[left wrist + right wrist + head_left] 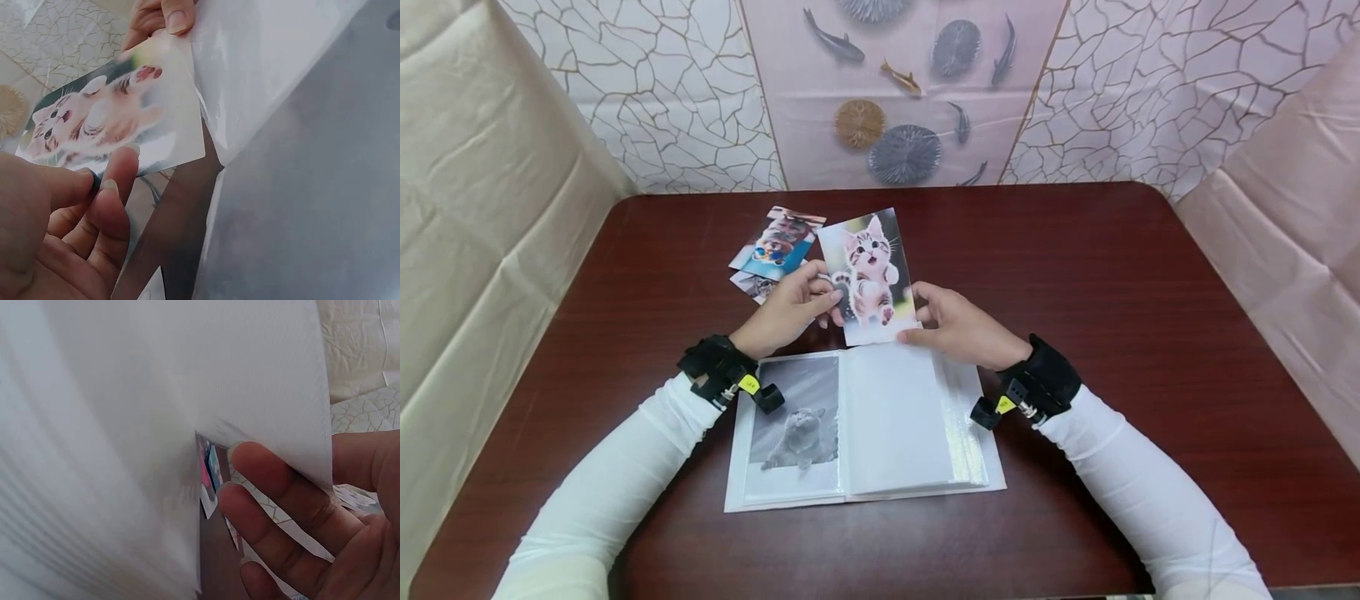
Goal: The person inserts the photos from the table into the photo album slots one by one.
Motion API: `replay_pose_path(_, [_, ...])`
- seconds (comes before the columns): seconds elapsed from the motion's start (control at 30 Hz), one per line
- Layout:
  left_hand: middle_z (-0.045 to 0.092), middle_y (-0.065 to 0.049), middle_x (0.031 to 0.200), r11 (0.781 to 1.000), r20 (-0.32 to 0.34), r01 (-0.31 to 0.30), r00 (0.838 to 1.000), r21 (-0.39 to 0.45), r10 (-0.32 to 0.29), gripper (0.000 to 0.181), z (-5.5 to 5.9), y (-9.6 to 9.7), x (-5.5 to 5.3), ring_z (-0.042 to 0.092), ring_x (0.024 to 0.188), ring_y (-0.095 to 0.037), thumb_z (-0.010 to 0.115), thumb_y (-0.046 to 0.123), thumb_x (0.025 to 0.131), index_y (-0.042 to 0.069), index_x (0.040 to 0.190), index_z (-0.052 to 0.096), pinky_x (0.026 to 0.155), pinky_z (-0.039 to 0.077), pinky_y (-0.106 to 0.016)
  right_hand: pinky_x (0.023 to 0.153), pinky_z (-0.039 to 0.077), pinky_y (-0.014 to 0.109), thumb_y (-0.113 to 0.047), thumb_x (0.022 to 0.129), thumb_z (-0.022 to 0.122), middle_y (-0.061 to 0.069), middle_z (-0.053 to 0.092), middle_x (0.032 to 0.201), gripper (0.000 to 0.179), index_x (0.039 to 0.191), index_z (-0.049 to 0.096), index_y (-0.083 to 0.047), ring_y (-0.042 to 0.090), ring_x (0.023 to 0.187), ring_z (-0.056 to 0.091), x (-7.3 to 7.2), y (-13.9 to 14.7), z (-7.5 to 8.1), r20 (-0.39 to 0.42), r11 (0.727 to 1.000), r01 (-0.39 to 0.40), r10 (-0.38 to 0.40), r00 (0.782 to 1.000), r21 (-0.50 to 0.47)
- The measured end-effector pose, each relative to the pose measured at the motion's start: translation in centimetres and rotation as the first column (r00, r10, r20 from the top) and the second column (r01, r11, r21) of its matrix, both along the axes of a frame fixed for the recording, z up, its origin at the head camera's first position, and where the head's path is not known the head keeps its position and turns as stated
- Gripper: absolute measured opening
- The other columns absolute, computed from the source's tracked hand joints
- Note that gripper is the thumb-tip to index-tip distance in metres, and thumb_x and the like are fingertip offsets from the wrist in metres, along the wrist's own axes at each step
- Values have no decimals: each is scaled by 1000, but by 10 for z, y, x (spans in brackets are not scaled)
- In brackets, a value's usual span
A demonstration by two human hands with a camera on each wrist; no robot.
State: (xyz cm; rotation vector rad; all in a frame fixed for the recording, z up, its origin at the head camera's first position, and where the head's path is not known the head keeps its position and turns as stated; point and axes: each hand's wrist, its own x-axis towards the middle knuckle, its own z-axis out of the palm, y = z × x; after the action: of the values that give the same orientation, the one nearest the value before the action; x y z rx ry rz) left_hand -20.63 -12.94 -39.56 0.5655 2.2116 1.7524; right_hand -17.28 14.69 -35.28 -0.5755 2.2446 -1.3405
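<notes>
A photo of a kitten (871, 279) stands tilted up at the top edge of an open white photo album (895, 425). My left hand (792, 308) holds the photo's left edge between thumb and fingers. At its lower right corner, the thumb and fingers of my right hand (966, 327) pinch it. In the left wrist view the kitten photo (103, 119) overlaps the corner of a clear sleeve (244, 62). White sheets (125, 394) fill much of the right wrist view, with the fingers (275, 475) of my right hand beside them.
Several loose photos (778, 246) lie in a pile behind my left hand. The album's left page holds a grey animal picture (797, 437) in a sleeve. A dark red-brown table (1112, 275) carries everything, with patterned cloth (677, 92) hanging behind it.
</notes>
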Motion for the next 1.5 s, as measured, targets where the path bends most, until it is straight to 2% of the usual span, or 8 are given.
replay_pose_path(0.23, [69,-8,90,1000,31,25,999,-8,-24,31,-2,0,-1,71,79,-14,50,11,107,4,135,40,71,55,-26,75,51,22,-3,94,69,18,75,107,41,129,48,-2,17,86,71,1,0,2,-5,1000,2,-2,1000,-11])
replay_pose_path(0.47, [70,-6,84,997,71,74,995,-29,-72,22,-3,-1,-1,67,76,-28,51,12,107,4,123,39,68,53,-30,74,51,22,-1,94,68,19,75,108,40,128,47,-2,18,85,71,0,-1,1,-1,1000,8,-8,1000,-18])
replay_pose_path(0.57, [69,-4,90,997,85,58,995,-51,-54,38,-3,-1,-1,65,74,-25,52,14,106,8,138,33,64,50,-29,73,51,22,-1,94,68,20,75,108,38,126,47,-1,16,84,70,-1,-2,0,7,1000,5,-5,1000,-21])
replay_pose_path(0.7, [65,-1,100,999,79,-10,997,-36,13,71,-2,-3,0,66,76,-16,57,16,105,26,159,11,62,48,-28,74,52,22,-1,94,68,20,75,108,39,128,47,0,16,85,71,0,-2,-2,16,999,-11,12,1000,-30])
replay_pose_path(0.83, [62,-3,101,998,50,-36,998,42,34,87,-1,-3,0,68,76,-16,58,14,103,42,160,-1,63,49,-29,76,53,22,-1,94,68,20,74,110,41,130,47,0,18,88,71,0,-1,-2,7,999,-32,33,999,-32])
replay_pose_path(0.93, [61,-6,95,996,22,-19,1000,84,17,89,-2,-2,0,69,75,-20,58,10,103,47,159,0,63,49,-30,78,53,21,-1,94,68,20,74,112,43,132,47,-1,19,90,71,1,0,-2,-5,999,-44,44,999,-28])
replay_pose_path(1.13, [63,-8,86,996,-18,11,1000,87,-10,83,-2,-3,-1,69,74,-23,58,7,103,42,160,9,62,50,-32,78,54,21,-1,94,68,19,74,113,47,136,47,-1,21,93,71,1,0,-3,-14,998,-55,55,998,-27])
replay_pose_path(1.5, [65,-7,82,997,-2,-7,1000,81,7,81,-1,-2,-1,70,72,-23,58,5,102,36,161,12,63,51,-31,76,52,21,-1,94,68,19,74,110,45,133,47,-1,19,91,68,2,-1,-4,-17,998,-61,60,998,-24])
